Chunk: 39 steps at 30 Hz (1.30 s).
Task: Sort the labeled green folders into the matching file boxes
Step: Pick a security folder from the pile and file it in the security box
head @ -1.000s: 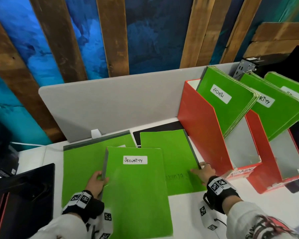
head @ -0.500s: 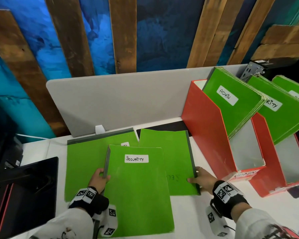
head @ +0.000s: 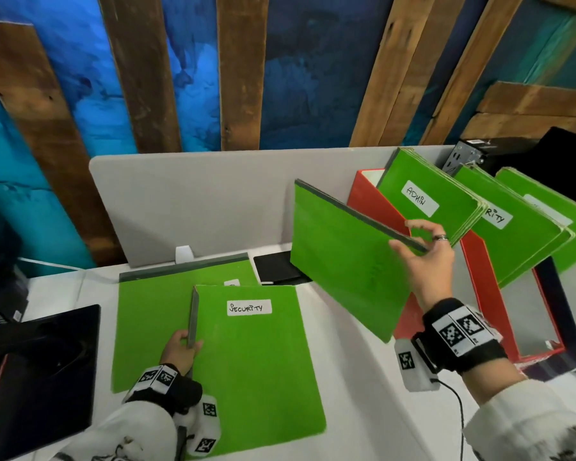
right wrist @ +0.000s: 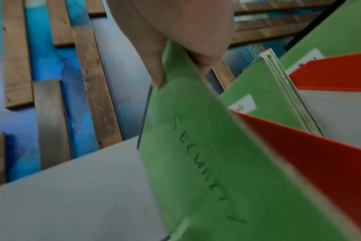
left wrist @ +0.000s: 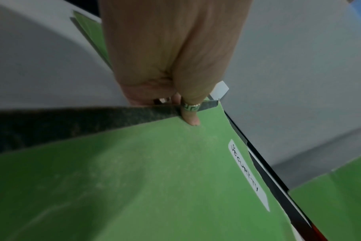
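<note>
Two green folders in hand. Right hand pinching the dark spine of a raised folder, tilted in the air just left of the red file boxes; "SECURITY" handwritten on its cover in the right wrist view. Left hand gripping the spine edge of the labelled "SECURITY" folder, lifted at that side over another green folder flat on the white table.

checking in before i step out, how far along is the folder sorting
Done: stacks already stand in the red boxes, one labelled ADMIN.
In hand: the right hand holds a lifted folder marked SECURITY beside the boxes; the left hand grips the SECURITY-labelled folder.
Left: another folder on the desk, label mostly hidden.
</note>
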### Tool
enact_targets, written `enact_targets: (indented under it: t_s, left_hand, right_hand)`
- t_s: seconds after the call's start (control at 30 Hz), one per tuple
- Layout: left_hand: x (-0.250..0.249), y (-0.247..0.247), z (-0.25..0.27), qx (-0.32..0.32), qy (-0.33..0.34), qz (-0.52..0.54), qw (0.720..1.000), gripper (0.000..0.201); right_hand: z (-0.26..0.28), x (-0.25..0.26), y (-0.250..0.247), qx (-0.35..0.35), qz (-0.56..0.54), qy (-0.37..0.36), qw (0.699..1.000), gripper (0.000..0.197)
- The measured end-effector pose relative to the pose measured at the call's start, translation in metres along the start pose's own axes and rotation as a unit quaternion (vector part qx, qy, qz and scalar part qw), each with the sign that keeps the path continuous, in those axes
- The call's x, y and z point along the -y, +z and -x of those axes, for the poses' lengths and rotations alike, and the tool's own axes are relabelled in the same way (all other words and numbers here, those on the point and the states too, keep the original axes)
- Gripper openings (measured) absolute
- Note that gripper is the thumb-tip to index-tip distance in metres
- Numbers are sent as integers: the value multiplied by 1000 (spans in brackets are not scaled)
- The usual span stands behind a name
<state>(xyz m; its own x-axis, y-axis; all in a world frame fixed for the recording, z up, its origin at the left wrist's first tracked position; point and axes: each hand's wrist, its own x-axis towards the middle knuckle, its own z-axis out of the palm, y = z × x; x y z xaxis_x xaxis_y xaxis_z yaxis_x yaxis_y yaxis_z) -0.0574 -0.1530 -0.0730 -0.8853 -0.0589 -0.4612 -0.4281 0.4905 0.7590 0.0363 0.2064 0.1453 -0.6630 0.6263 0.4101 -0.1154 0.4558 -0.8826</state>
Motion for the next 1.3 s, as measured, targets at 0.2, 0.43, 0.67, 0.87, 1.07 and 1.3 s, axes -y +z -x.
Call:
enact_targets:
  t_s: [0.2, 0.43, 0.67, 0.87, 1.07, 1.3]
  left_hand:
    - [2, -1, 4, 1, -7, 12, 1000, 41]
    - [-7, -4, 9, 22, -44, 85, 995, 38]
    - [-45, -12, 33, 103, 18, 221, 970, 19]
    - [-118, -22, 94, 154, 157, 187, 957, 12]
    - [-133, -9, 108, 203, 220, 111, 948, 75]
    - [-149, -21, 99, 137, 261, 191, 936, 63]
  right_hand:
    - [-19, 49, -13, -9, -67, -73, 995, 42]
    - [-23, 49, -9, 250, -8, -28, 968, 39]
    - [-26, 29, 11, 354, 129, -56, 925, 39]
    - [-31, 37, 27, 310, 144, -71, 937, 47]
    - [-26, 40, 39, 274, 131, -53, 951, 45]
    - [-12, 11, 17, 142, 242, 10, 960, 81]
